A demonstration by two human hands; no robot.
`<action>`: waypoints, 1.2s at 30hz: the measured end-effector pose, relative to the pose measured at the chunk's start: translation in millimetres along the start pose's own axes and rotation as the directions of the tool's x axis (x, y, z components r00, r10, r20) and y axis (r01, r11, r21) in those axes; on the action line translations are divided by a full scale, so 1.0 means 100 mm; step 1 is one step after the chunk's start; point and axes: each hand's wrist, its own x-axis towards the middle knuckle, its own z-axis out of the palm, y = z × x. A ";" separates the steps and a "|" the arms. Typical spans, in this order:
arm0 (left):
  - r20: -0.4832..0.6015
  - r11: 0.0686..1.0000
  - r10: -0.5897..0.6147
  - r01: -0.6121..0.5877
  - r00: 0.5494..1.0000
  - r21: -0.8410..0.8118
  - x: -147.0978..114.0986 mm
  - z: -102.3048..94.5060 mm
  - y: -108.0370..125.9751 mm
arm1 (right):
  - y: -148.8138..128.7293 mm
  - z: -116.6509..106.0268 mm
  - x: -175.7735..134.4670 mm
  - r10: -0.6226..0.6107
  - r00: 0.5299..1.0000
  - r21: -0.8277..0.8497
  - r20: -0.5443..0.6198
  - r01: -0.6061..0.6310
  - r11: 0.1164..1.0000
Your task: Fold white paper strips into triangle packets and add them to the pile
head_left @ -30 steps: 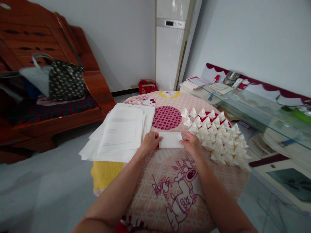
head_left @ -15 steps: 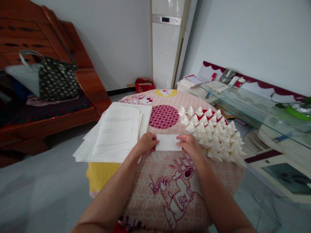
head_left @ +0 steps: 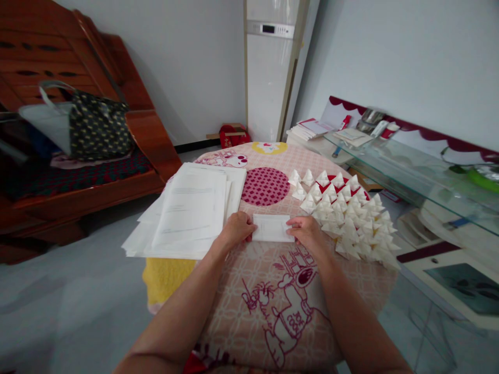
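A folded sheet of white paper [head_left: 272, 228] lies crosswise over the middle of the cloth-covered table. My left hand [head_left: 238, 228] pinches its left edge between thumb and fingers. At the opposite edge, my right hand [head_left: 306, 230] grips the paper the same way, its fingertips on the upper corner. To the left rests a loose stack of white printed sheets [head_left: 193, 208]. Many pointed folded-paper pieces [head_left: 351, 218] stand in rows on the right, close to my right hand.
The pink patterned tablecloth [head_left: 253, 306] covers the table. A glass shelf unit [head_left: 413, 176] with papers and small items runs along the right wall. At the left stands a wooden bench [head_left: 152, 135] holding a dotted bag [head_left: 99, 124]. A tall white air conditioner [head_left: 268, 78] fills the corner.
The whole view has shifted slightly, so everything appears a little further right. Both hands still hold the folded paper by its ends, with little visible change in it.
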 end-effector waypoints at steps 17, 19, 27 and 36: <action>-0.072 0.992 -0.070 0.077 0.995 0.103 0.00 0.01 0.07 | -0.04 0.06 0.02 -0.058 0.987 -0.234 -0.153 0.021 0.972; -0.066 0.994 -0.074 0.080 0.995 0.079 0.01 0.01 0.06 | -0.04 0.05 0.02 -0.053 0.987 -0.251 -0.150 0.014 0.968; -0.073 0.993 -0.079 0.085 0.994 0.076 0.02 0.02 0.05 | -0.06 0.05 0.02 -0.034 0.990 -0.293 -0.134 -0.006 0.956; -0.091 0.987 -0.065 0.078 0.994 0.139 0.04 0.04 0.04 | -0.02 0.07 0.04 -0.069 0.983 -0.305 -0.170 0.014 0.952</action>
